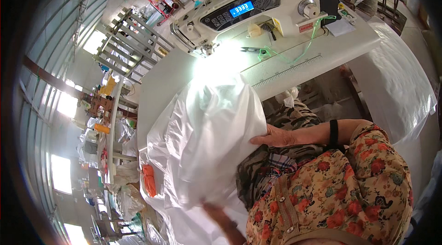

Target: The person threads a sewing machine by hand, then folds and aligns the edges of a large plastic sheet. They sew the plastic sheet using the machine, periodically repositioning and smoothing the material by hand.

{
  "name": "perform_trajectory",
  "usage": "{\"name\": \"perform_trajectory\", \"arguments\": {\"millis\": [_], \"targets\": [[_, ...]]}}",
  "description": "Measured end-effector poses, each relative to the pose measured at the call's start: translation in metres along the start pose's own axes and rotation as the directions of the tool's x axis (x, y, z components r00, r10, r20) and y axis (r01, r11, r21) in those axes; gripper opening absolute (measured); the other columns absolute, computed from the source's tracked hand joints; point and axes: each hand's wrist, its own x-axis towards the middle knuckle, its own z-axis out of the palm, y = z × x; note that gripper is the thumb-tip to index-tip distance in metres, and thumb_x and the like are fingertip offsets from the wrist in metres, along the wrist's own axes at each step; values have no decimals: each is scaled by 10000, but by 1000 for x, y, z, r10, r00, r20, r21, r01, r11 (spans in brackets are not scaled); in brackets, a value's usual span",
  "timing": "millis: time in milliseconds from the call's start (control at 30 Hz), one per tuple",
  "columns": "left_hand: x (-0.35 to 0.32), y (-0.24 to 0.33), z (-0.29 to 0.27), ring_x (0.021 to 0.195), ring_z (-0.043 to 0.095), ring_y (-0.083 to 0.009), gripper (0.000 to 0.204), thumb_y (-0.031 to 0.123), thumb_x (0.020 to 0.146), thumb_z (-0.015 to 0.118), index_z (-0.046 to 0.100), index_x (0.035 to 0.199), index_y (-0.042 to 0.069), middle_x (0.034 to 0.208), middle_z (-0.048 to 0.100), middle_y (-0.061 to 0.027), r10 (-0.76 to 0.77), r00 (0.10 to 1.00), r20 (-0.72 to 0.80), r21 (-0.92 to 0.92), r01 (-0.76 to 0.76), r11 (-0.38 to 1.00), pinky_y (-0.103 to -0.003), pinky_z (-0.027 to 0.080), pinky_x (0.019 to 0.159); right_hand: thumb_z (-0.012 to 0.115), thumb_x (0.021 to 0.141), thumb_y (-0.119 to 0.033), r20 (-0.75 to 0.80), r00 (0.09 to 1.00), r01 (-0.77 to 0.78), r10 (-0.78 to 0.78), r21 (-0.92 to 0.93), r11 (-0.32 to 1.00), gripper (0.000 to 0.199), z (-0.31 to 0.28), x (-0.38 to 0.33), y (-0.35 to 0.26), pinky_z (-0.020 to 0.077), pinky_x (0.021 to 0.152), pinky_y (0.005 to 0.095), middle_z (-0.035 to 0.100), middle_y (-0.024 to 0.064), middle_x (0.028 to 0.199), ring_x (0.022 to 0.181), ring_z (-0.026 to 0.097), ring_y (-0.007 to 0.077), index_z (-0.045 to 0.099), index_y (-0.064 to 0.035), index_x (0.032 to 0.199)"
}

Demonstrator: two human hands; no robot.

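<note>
A large white sheet of smooth, shiny material point(207, 139) drapes over the sewing table's near edge, its upper end under the bright lamp of a white sewing machine point(258, 1). My right hand point(275, 136) grips the sheet's right edge, thumb lying on top and the other fingers mostly hidden. Lower down, my left hand point(215, 211) is smeared by motion at the sheet's bottom part, so its fingers cannot be made out. The needle area is washed out by glare.
Black-handled thread snips point(252, 50) and loose green thread point(294, 61) lie on the machine bed, above a printed ruler scale point(290, 70). An orange bundle point(148, 180) sits left of the sheet. More pale sheeting point(400, 84) hangs at the table's right side.
</note>
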Motion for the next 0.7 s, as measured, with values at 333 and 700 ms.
{"name": "perform_trajectory", "arguments": {"millis": [333,700], "targets": [[36,-84,-240,804,637,-228,251,129,841,639,646,1057,2,963,664,-196,-333,901,-279,271,407,873,-372,507,702,597,957,-270,434,863,-130,260,-305,943,404,28,-25,-41,465,897,307,630,75,1132,1048,567,149,555,2,1252],[23,111,-20,828,669,-190,91,3,880,610,685,903,-43,887,702,-114,313,945,90,15,-316,949,-304,517,764,613,940,-287,-14,980,-189,196,-339,922,345,17,-44,8,485,783,325,686,102,914,888,612,161,655,44,1029]]}}
